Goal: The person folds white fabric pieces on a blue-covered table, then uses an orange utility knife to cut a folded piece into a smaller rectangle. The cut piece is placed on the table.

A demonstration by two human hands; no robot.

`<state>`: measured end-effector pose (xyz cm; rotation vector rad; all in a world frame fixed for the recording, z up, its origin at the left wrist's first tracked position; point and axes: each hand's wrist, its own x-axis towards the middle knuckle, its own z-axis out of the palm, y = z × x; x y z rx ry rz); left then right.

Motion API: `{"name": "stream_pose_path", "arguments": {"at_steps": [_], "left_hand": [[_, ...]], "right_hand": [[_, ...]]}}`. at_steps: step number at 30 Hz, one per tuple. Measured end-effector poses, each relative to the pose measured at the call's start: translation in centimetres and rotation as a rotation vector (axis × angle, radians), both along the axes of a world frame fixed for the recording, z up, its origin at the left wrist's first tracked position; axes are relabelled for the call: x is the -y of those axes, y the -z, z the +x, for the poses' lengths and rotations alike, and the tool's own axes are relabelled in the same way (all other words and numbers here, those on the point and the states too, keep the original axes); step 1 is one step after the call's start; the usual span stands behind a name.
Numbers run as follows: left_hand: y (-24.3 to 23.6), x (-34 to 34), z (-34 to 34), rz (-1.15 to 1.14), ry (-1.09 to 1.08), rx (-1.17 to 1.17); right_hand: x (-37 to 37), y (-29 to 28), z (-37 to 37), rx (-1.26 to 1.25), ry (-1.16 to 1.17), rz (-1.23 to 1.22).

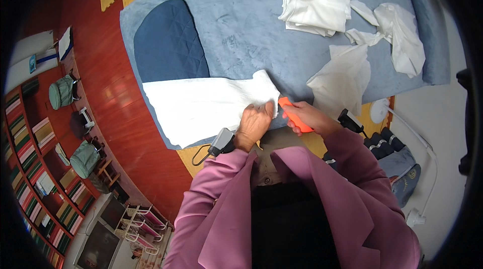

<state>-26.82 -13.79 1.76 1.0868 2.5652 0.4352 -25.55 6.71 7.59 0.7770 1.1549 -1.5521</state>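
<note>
My left hand [254, 123] is closed on the near right end of a white cloth [201, 102], with its fingers bent over the edge. That cloth lies spread on the bed-like blue surface and covers part of a navy quilted pad [171, 42] with a rounded end. In my right hand [313, 118] is an orange hand tool [296, 116], its upper end near the cloth's right edge. I cannot make out what kind of tool it is. A thin, sheer white cloth [342, 75] lies just beyond my right hand.
A folded stack of white cloth [316, 0] sits at the far side of the blue surface [241, 27]. Near the right end lies a crumpled white cloth [402, 32]. A white lamp [380, 110] stands at the right. Beyond the red floor [108, 83] is a bookshelf [43, 163].
</note>
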Motion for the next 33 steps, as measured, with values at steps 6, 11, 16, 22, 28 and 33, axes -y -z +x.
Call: {"name": "stream_pose_path", "arguments": {"at_steps": [6,11,16,22,28,33], "left_hand": [[-1.1,0.4,-0.7,0.181,-0.139,-0.050],[-0.9,-1.1,-0.1,0.159,-0.381,-0.088],[-1.6,-0.6,0.2,0.081,-0.330,0.014],[-1.8,1.4,-1.6,0.124,0.055,-0.121],[-2.6,3.3,-2.5,0.292,0.211,-0.212],[-4.0,7.4,-4.9,0.361,0.308,-0.237]], "right_hand": [[0.2,-1.6,0.6,0.010,0.062,-0.041],[1.2,-2.9,0.5,0.020,0.130,-0.047],[1.5,-3.4,0.7,0.033,0.142,-0.053],[1.3,-3.4,1.1,-0.015,0.021,-0.047],[1.5,-5.0,1.2,-0.005,-0.010,-0.044],[0.5,-6.6,1.4,0.092,0.161,0.013]]}}
